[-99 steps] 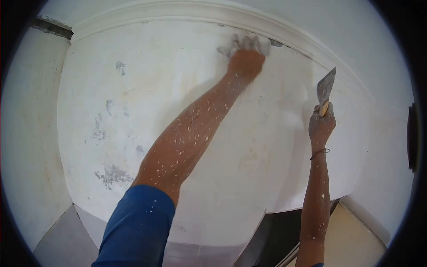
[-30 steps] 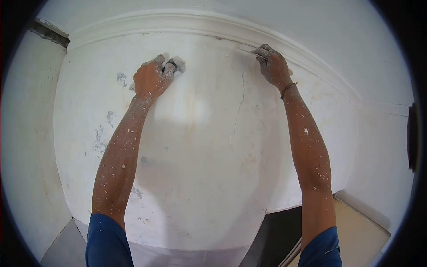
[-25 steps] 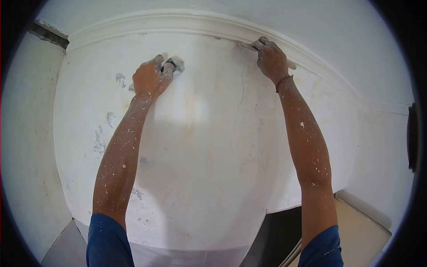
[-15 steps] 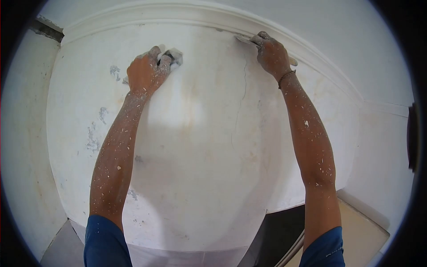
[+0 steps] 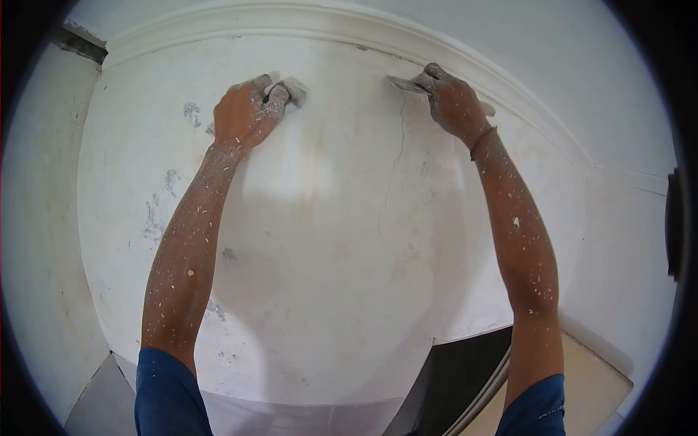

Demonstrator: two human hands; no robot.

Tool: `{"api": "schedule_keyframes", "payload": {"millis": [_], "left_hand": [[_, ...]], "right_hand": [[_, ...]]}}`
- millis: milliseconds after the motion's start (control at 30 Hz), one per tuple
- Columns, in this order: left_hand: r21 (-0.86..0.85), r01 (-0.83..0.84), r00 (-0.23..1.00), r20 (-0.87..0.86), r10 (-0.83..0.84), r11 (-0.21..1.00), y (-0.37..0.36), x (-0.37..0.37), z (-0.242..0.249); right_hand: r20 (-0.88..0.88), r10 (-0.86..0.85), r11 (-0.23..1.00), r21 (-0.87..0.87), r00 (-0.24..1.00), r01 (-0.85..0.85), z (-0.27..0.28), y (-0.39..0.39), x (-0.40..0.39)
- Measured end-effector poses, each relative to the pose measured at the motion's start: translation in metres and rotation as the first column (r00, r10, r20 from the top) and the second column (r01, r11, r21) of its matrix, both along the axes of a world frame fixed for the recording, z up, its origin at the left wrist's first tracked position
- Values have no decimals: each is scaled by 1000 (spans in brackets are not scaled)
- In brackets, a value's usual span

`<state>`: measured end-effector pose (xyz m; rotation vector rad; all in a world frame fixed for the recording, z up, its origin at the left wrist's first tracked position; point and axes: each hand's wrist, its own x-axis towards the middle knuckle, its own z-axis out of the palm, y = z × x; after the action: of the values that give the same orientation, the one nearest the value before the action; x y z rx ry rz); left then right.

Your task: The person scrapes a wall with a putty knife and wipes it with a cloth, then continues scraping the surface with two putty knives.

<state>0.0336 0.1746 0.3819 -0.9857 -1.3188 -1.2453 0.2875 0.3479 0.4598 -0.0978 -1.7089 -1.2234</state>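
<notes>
My right hand (image 5: 454, 102) is wrapped round a putty knife (image 5: 404, 85), its thin metal blade pointing left and the pale handle end showing behind the wrist. The blade lies close to the wall (image 5: 320, 240), just under the moulding and at the top of a long thin crack (image 5: 401, 131). My left hand (image 5: 251, 109) is closed round a putty-smeared scraper (image 5: 295, 93); its grey-white edge sticks out to the right past my thumb, and the rest is mostly hidden by my fingers. White dried specks cover both hands and forearms.
A cream moulding (image 5: 291, 20) runs along the wall's top under the ceiling (image 5: 509, 51). Grey bare patches (image 5: 154, 221) mark the wall's left side. A dark opening (image 5: 462, 378) and a beige panel (image 5: 592, 370) are at lower right. A gap (image 5: 82, 47) shows in the upper left corner.
My right hand has moved slightly down and right, drawing the putty knife off the moulding's lower edge. My left hand has shifted a little to the right with its scraper.
</notes>
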Motion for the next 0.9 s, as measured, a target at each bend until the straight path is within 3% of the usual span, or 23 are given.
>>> {"api": "schedule_keyframes", "payload": {"millis": [67,100,167,233,300,333,400,533,633,900], "left_hand": [[-66,51,999,7,-51,997,-8,17,3],[-130,103,995,22,-101,986,-11,24,5],[-166,154,988,25,-152,974,-3,28,23],[-211,189,982,18,-189,959,3,43,43],[-175,238,937,298,-179,955,10,74,60],[-172,238,938,296,-180,956,23,78,67],[-5,103,991,82,-102,995,54,80,76],[-135,3,999,-35,-8,991,69,111,85],[-184,-118,992,-67,107,976,86,122,95],[1,-80,995,-54,80,997,108,130,95]], "right_hand": [[-224,121,987,-74,967,-141,-9,-2,0],[-222,123,987,-70,967,-142,-11,-2,1],[-418,150,946,-202,896,-253,-17,0,7],[-450,212,926,-190,868,-325,-26,9,9],[-472,277,903,-171,837,-395,-32,16,10],[-488,255,896,-205,835,-394,-34,20,13],[-506,236,888,-235,830,-396,-38,22,19],[-520,221,836,-335,825,-435,-48,30,23],[-528,247,808,-350,812,-473,-57,32,26],[-526,323,776,-329,787,-538,-69,45,34]]}}
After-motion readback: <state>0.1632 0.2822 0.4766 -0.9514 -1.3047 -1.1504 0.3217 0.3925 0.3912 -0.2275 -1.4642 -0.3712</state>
